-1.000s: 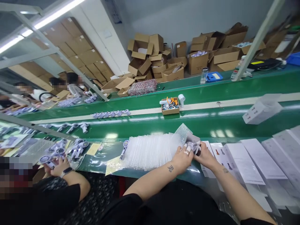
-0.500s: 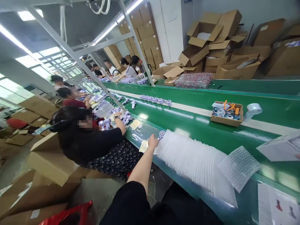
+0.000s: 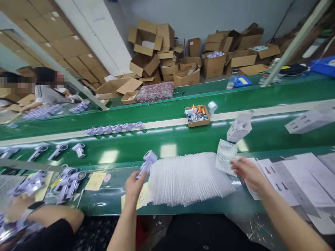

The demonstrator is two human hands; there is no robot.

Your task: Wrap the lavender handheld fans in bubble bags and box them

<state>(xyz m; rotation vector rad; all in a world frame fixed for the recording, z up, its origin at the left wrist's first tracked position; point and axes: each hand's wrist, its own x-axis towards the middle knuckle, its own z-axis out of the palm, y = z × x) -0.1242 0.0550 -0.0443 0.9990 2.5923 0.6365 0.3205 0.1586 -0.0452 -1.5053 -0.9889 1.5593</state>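
Observation:
My left hand (image 3: 134, 186) is closed around the handle of a lavender handheld fan (image 3: 149, 160), its round head pointing up. Just right of it, a long row of overlapping bubble-wrap bags (image 3: 185, 179) lies on the bench. A loose bubble-wrap bag (image 3: 225, 153) rests at the row's right end. My right hand (image 3: 247, 172) is at that bag's right edge with fingers bent and somewhat blurred; whether they grip it cannot be made out. Behind the loose bag stands a white carton (image 3: 238, 129) with clear plastic at its top.
Flat printed cartons (image 3: 277, 177) lie at right. A small parts box (image 3: 198, 120) and tape roll (image 3: 212, 107) sit across the green belt (image 3: 162, 137). More fans (image 3: 70, 181) are piled at left, beside a co-worker's arm (image 3: 52, 214). A metal post (image 3: 295, 45) rises at far right.
The view has swung right. My left hand has lifted the fan from beside the bag row. My right hand, barely visible before at the right edge, has come to the loose bag.

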